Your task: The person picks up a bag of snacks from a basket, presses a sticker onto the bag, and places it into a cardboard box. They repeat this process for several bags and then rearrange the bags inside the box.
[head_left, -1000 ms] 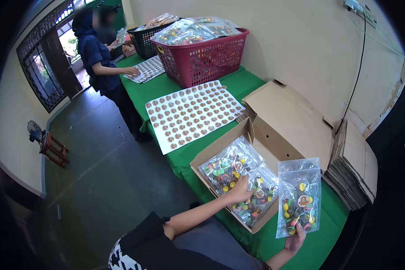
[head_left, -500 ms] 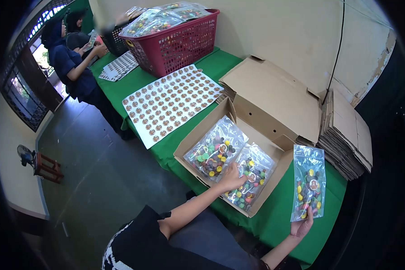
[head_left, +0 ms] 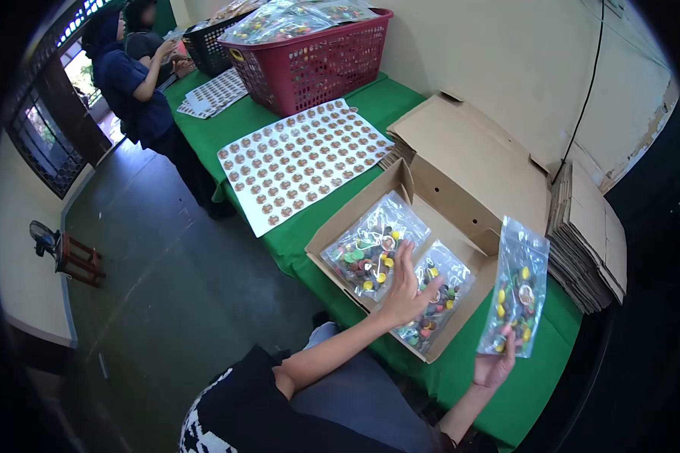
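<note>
Upright in my right hand (head_left: 496, 364) is a clear pouch of colourful candies (head_left: 523, 302) with a round sticker, gripped near its bottom end beside the box. An open cardboard box (head_left: 459, 243) lies on the green table in front of me. Two similar candy pouches, a left pouch (head_left: 370, 240) and a right pouch (head_left: 447, 273), lie side by side in it. My left hand (head_left: 408, 293) hovers over these two with its fingers spread, holding nothing, and hides part of both.
A large sticker sheet (head_left: 302, 162) lies behind the box on the table (head_left: 389, 87). A red basket (head_left: 310, 72) piled with candy pouches stands at the back. Stacked flat cardboard (head_left: 593, 226) is at the right. Two people, one in a dark blue shirt (head_left: 128, 83), stand at the far left.
My left hand has lifted off the right pouch in the box and opened its fingers. My right hand has brought its pouch slightly up and left, tilting it. The camera view has shifted.
</note>
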Demonstrator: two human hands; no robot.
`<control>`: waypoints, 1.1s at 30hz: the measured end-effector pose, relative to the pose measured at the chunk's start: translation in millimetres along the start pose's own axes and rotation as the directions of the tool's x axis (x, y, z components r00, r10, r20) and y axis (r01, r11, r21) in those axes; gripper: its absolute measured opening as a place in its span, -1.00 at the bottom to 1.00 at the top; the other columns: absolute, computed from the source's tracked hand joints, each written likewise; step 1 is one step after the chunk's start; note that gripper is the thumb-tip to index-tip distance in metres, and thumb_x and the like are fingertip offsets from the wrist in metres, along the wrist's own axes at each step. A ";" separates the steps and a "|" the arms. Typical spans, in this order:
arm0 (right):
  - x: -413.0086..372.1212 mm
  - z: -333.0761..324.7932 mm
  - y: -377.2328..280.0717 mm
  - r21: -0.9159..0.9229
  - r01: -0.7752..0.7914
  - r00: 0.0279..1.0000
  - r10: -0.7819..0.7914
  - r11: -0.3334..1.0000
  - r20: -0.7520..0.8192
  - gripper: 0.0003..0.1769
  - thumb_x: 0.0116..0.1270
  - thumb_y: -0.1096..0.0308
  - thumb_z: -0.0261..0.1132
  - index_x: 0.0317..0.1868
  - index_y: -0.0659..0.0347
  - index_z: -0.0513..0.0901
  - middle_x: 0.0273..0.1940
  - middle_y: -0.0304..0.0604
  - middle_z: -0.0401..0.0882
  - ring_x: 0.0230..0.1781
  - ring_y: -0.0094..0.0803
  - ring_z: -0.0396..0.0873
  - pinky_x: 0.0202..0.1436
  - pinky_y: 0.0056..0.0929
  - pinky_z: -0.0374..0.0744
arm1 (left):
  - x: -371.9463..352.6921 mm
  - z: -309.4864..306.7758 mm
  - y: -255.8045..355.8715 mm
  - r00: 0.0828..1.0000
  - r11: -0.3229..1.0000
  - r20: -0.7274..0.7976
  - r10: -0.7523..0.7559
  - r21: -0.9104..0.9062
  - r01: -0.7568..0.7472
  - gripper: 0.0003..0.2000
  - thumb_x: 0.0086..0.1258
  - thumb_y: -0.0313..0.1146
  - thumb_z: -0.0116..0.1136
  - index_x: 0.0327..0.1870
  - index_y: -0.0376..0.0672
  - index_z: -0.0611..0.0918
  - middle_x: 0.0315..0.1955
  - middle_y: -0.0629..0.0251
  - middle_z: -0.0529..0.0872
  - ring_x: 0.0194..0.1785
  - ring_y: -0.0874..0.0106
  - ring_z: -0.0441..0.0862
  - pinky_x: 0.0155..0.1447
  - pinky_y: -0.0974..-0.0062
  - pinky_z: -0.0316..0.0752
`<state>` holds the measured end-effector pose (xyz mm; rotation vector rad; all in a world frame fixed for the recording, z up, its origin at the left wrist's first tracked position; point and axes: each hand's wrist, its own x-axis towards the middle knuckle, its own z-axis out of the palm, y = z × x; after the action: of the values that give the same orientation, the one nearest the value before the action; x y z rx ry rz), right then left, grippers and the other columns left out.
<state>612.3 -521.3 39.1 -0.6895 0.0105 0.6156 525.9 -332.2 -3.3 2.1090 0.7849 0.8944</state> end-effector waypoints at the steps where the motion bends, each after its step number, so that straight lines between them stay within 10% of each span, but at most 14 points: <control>1: -0.5 13.7 15.7 -0.026 -0.022 1.000 0.022 0.999 -0.018 -0.68 0.16 0.35 0.13 -0.04 0.07 0.40 -0.08 -0.26 0.41 -0.10 -0.40 0.40 -0.02 -0.27 0.41 | 4.3 -10.4 14.4 0.998 0.939 0.002 -0.059 -0.340 0.056 -0.27 0.17 -0.08 0.04 0.18 -0.40 -0.01 0.09 -0.14 0.16 0.14 0.11 0.23 0.18 0.22 0.10; 2: 3.1 22.0 32.7 -0.077 -0.052 0.998 0.054 0.996 0.027 -0.69 0.16 0.33 0.14 -0.04 0.05 0.40 -0.09 -0.28 0.41 -0.10 -0.42 0.40 -0.03 -0.29 0.41 | 9.5 -23.7 28.5 0.998 0.939 0.002 -0.055 -0.340 0.053 -0.27 0.17 -0.08 0.04 0.18 -0.40 -0.01 0.09 -0.14 0.16 0.14 0.11 0.23 0.18 0.22 0.10; 4: -1.2 54.8 60.5 -0.124 -0.108 0.979 0.127 0.986 0.161 -0.69 0.19 0.37 0.11 -0.03 0.09 0.39 -0.10 -0.27 0.41 -0.10 -0.45 0.40 -0.04 -0.33 0.40 | 18.7 -50.5 47.0 0.853 0.693 0.504 -0.135 -0.568 0.444 -0.33 0.14 -0.19 0.14 0.15 -0.36 0.10 0.01 0.00 0.30 0.07 0.30 0.33 0.09 0.37 0.27; 5: 2.1 65.8 80.9 -0.076 -0.079 0.995 0.083 0.994 0.046 -0.61 0.18 0.45 0.10 0.04 0.12 0.27 -0.16 -0.22 0.42 -0.17 -0.41 0.43 -0.31 -0.40 0.54 | 18.9 -54.2 43.0 0.856 0.696 0.503 -0.124 -0.570 0.436 -0.33 0.14 -0.19 0.14 0.15 -0.36 0.10 0.01 0.00 0.30 0.07 0.30 0.33 0.09 0.37 0.27; 9: 1.6 68.7 94.9 -0.263 0.069 0.948 0.019 0.962 0.318 -0.42 0.17 0.44 0.10 0.17 0.13 0.05 0.01 -0.12 0.24 -0.06 -0.33 0.37 -0.04 -0.33 0.43 | 17.1 -86.0 24.2 0.894 0.442 0.410 -0.182 -0.778 0.447 -0.56 0.09 -0.46 0.18 0.00 -0.31 0.32 -0.16 0.27 0.49 -0.12 0.53 0.46 -0.06 0.58 0.41; 11: 22.1 67.4 75.2 0.082 -0.141 0.890 0.089 0.987 0.448 -0.40 0.14 0.38 0.14 0.16 0.15 0.05 0.00 -0.11 0.23 -0.02 -0.32 0.34 -0.05 -0.35 0.43 | 13.5 -110.2 17.0 0.878 0.444 0.423 -0.224 -0.758 0.478 -0.54 0.05 -0.48 0.20 -0.01 -0.30 0.32 -0.17 0.29 0.49 -0.11 0.54 0.46 -0.05 0.58 0.40; 13: 38.3 78.8 66.5 0.006 -0.123 0.886 0.107 0.992 0.451 -0.36 0.10 0.34 0.18 0.15 0.16 0.06 -0.05 -0.11 0.25 -0.05 -0.32 0.38 -0.07 -0.37 0.44 | 8.4 -127.5 9.0 0.887 0.541 0.408 -0.216 -0.706 0.457 -0.52 0.02 -0.49 0.23 -0.01 -0.29 0.32 -0.18 0.30 0.49 -0.12 0.54 0.46 -0.04 0.58 0.40; 16: 51.9 114.7 75.3 -0.639 -0.036 0.829 0.380 0.768 0.410 -0.37 0.00 0.40 0.28 0.07 0.22 0.17 -0.12 -0.08 0.35 -0.20 -0.38 0.46 -0.14 -0.48 0.47 | 1.9 -138.0 8.0 0.896 0.563 0.389 -0.216 -0.700 0.440 -0.54 0.00 -0.49 0.24 -0.04 -0.28 0.34 -0.18 0.31 0.48 -0.12 0.55 0.45 -0.05 0.59 0.39; 24: 43.9 163.7 131.3 -0.645 0.247 0.771 0.257 0.723 0.583 -0.46 -0.05 0.49 0.34 -0.07 0.37 0.27 -0.23 -0.07 0.45 -0.22 -0.45 0.48 -0.19 -0.55 0.51 | 14.2 -162.0 -23.5 0.934 0.729 0.198 -0.297 -0.584 0.356 -0.61 -0.04 -0.31 0.31 -0.23 -0.34 0.50 -0.35 0.28 0.58 -0.26 0.56 0.49 -0.13 0.61 0.39; 33: 64.2 164.4 149.0 -0.706 0.188 0.839 0.262 0.682 0.476 -0.61 0.03 0.40 0.30 -0.17 0.36 0.36 -0.31 -0.12 0.50 -0.34 -0.52 0.52 -0.40 -0.64 0.53 | 47.0 -162.8 -43.5 0.906 0.750 0.275 -0.322 -0.510 0.421 -0.72 0.06 -0.31 0.24 -0.37 -0.41 0.55 -0.46 0.24 0.60 -0.41 0.61 0.50 -0.34 0.68 0.40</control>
<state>554.5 -299.3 65.6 -1.2807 -0.8194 0.8520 415.5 -213.4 62.6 1.4145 0.7105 0.6127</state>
